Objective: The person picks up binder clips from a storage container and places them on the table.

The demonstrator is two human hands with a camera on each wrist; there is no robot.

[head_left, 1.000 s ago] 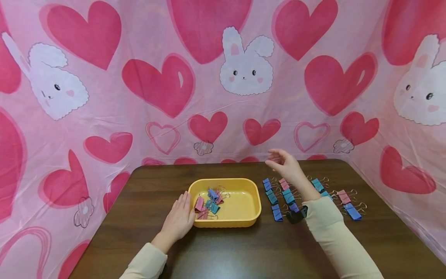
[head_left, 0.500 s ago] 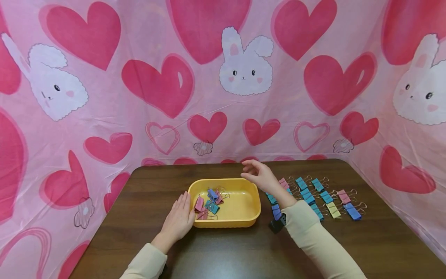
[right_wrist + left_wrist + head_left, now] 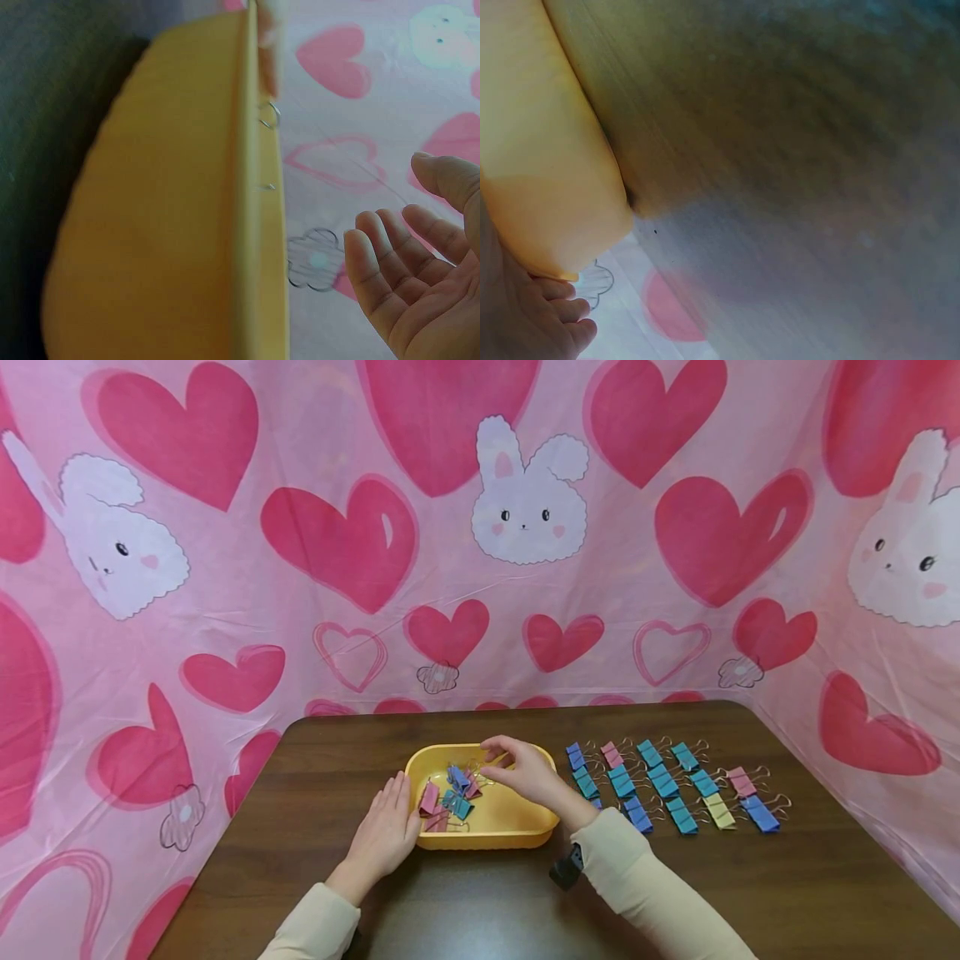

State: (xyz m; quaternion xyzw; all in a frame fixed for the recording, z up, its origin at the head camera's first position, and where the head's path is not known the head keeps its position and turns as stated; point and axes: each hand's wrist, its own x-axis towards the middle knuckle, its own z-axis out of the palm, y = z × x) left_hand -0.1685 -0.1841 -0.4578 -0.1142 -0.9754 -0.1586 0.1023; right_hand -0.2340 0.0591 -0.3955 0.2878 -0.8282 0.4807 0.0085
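A yellow plastic tray [image 3: 525,841] stands mid-table, with several binder clips in pink, blue and teal heaped at its left end. Among them are a blue binder clip [image 3: 457,778], a teal binder clip [image 3: 458,805] and a pink binder clip [image 3: 428,798]. My left hand [image 3: 386,827] lies with straight fingers along the tray's left side. Above the tray's right half hangs my right hand [image 3: 525,770], thumb and fingers apart, just right of the clips. Nothing sits between those fingers in the right wrist view, where the tray wall [image 3: 150,195] hides most of the clips.
Right of the tray, several binder clips lie in columns on the dark wooden table [image 3: 465,910], among them a yellow binder clip [image 3: 719,812] and a teal one [image 3: 682,817]. A pink cloth [image 3: 315,568] with hearts and rabbits hangs behind the table.
My right hand has swung left and down from above the clip columns to over the tray, uncovering those columns. My left hand has stayed against the tray.
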